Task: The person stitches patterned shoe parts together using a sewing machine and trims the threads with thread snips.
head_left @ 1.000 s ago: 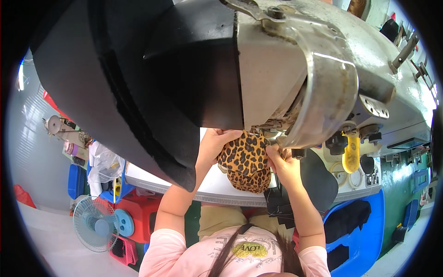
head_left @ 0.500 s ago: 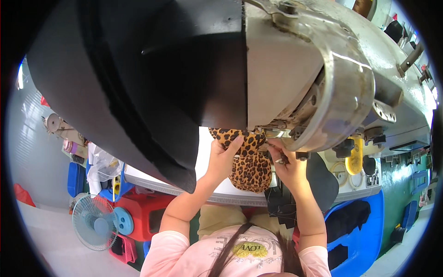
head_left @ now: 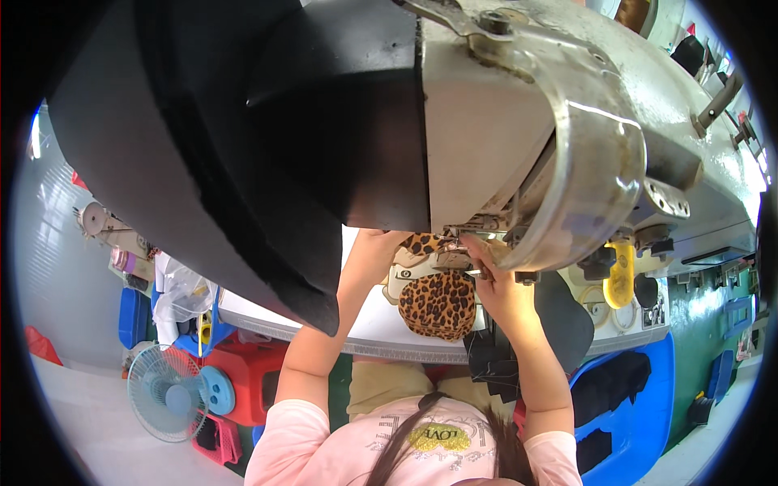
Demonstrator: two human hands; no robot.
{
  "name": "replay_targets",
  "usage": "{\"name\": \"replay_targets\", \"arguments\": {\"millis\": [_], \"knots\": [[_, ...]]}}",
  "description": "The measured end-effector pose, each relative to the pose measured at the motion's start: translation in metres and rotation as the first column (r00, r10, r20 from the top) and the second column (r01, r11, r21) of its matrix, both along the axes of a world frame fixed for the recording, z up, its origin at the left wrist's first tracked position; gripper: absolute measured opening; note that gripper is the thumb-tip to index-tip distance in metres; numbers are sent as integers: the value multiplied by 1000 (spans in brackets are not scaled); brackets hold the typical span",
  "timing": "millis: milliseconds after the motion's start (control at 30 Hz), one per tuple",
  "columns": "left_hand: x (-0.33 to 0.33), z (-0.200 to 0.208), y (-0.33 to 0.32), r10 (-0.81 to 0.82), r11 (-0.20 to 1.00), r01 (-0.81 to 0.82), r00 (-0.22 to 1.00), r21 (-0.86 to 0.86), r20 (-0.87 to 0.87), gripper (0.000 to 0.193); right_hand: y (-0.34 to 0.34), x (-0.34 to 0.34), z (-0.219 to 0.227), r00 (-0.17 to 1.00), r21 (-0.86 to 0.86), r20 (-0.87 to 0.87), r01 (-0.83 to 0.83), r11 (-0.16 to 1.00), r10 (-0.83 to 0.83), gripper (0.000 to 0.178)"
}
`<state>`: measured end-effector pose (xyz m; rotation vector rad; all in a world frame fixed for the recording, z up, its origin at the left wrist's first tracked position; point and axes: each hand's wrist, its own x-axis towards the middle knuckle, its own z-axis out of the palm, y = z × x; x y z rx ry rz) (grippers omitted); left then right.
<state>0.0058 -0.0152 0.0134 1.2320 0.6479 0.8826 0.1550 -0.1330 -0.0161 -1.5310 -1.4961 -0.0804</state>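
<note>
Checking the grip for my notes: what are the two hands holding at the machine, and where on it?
Both the left hand and right hand press the leopard-print fabric piece at its upper edge, under the grey metal sewing machine head.

The floor (head_left: 89, 421) is pale grey and smooth. A small blue fan (head_left: 166, 392) stands on it, beside red stools (head_left: 251, 381). A white table (head_left: 381, 324) runs across the middle. A blue bin (head_left: 640, 397) sits at the right, by a green floor (head_left: 705, 324). Daylight comes in.

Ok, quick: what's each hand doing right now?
Left hand: on the leopard fabric at the machine; grip cannot be told.
Right hand: fingers pressing the fabric's edge.
</note>
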Motion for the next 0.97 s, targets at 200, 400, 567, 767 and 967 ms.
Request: {"name": "replay_targets", "arguments": {"millis": [200, 400, 567, 767, 967], "knots": [[-1, -10, -2, -22, 1000, 21, 993, 12, 116, 16, -2, -3, 3, 1000, -79, -9, 5, 997, -6, 61], [-8, -26, -9, -54, 984, 80, 985, -159, 162, 19, -1, -7, 9, 997, -90, 50, 66, 994, -62, 59], [-13, -30, -20, -123, 964, 169, 968, -206, 219, 20, -3, -6, 10, 999, -121, -47, 22, 992, -28, 58], [-10, -24, -30, -61, 982, 80, 991, -168, 115, 20, -3, -3, 5, 999, -124, -23, 24, 992, -27, 58], [1, -27, -31, 21, 987, 19, 968, -160, 250, 28, -2, -3, 5, 1000, -92, -14, -2, 996, 1, 60]]}}
